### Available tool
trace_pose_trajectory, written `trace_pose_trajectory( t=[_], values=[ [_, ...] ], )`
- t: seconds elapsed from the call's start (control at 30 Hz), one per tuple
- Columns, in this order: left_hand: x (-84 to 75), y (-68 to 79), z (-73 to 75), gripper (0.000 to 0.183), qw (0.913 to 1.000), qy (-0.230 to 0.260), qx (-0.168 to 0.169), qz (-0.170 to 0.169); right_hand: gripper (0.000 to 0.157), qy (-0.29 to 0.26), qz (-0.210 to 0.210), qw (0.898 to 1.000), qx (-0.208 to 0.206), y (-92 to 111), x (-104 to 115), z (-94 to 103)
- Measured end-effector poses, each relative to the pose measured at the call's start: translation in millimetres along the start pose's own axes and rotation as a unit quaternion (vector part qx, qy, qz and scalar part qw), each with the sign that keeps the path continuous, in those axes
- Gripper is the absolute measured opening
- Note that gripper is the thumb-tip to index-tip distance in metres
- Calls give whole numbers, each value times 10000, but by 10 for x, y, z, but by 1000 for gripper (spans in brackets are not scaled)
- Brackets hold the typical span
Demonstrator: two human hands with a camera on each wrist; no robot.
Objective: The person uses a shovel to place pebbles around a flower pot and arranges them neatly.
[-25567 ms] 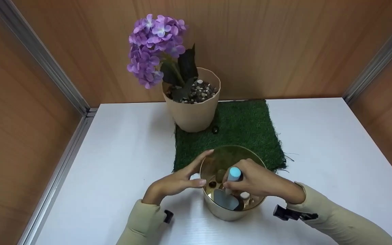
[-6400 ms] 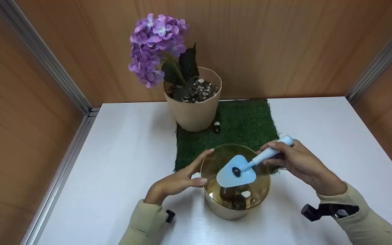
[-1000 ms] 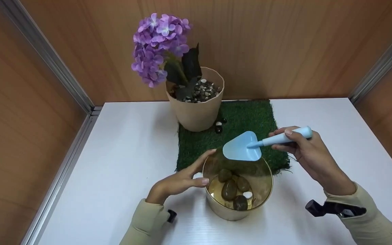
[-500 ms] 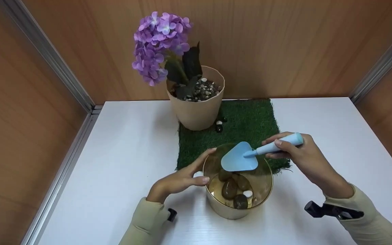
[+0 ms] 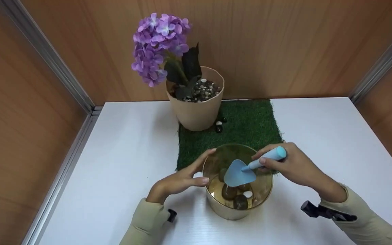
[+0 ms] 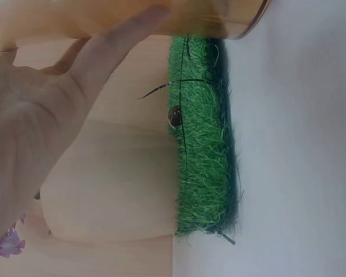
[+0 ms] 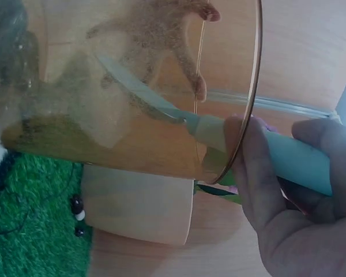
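1. Over the amber tub (image 5: 228,213), head view: blue trowel (image 5: 241,174), blade above dark stones (image 5: 240,202); right hand (image 5: 296,168) grips its handle (image 5: 271,156).
2. Left wrist view: left hand (image 6: 43,107) braces tub wall, fingers extended. Tub probably rigid, slick; steady broadly.
3. Right wrist view: fingers curled round handle. Trowel likely light, stiff; handle best hold.

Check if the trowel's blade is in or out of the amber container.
In: the right wrist view shows the trowel blade through the clear wall of the amber container, past its rim.
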State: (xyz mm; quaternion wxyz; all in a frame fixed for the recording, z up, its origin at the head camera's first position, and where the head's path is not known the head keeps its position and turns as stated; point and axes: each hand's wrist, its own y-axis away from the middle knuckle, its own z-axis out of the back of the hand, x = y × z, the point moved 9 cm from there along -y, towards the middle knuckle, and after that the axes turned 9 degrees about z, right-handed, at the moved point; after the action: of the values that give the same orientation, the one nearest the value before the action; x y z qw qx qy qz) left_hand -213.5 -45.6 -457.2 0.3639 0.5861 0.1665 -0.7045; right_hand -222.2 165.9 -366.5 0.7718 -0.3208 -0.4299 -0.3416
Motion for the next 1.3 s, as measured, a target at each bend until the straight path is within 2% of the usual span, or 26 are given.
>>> trace_pose_trajectory(
  t=[0.2,0.33,0.43,0.6,0.77,1.07,1.3],
  values=[
    [-9,-1,-5,74,10000,-16,10,-39,16,816,405,9951,373,-16,72,-137],
    [-26,5,-7,75,9999,54,49,-119,13,952,573,9924,520,-27,113,-195],
    [-31,8,-8,75,9998,104,77,-139,14,946,754,9899,740,-27,163,-260],
    [-35,12,-10,75,9998,90,81,-150,15,760,1128,9814,1357,0,262,-428],
    [-42,16,-14,76,9998,59,84,-190,15,769,1226,9713,1887,30,289,-577],
    [-48,17,-14,75,9997,54,85,-223,15,1062,1482,9548,2348,77,419,-713],
    [-29,11,-12,76,9999,22,46,-149,16,1049,1575,9515,2425,113,471,-719]
  ],
)
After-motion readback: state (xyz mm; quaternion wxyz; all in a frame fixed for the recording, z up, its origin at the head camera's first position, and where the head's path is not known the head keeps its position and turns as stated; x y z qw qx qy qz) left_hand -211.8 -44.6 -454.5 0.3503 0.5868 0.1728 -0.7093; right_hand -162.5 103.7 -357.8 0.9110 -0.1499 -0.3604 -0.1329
